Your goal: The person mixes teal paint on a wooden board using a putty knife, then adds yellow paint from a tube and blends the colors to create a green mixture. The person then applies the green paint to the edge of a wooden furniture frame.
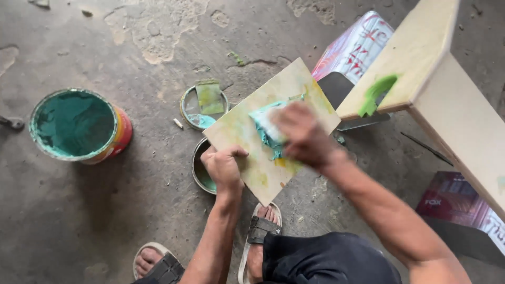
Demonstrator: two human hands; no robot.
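A wooden bench [421,47] is standing at two o'clock, a green paint can [73,125] at nine. The stained board [263,126] is lying centre, left hand [223,165] grasping its seven-o'clock edge. Right hand [302,134], blurred, is clenching a green-smeared scraper [265,123] against it.

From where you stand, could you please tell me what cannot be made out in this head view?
- Right hand: motion-blurred; its grip on the teal-smeared pad is unclear.
- Small tin: mostly hidden beneath the board and the left hand.
- Dark box: partly hidden by the wooden bench.
- Thing at the left edge: cut off, unidentifiable.
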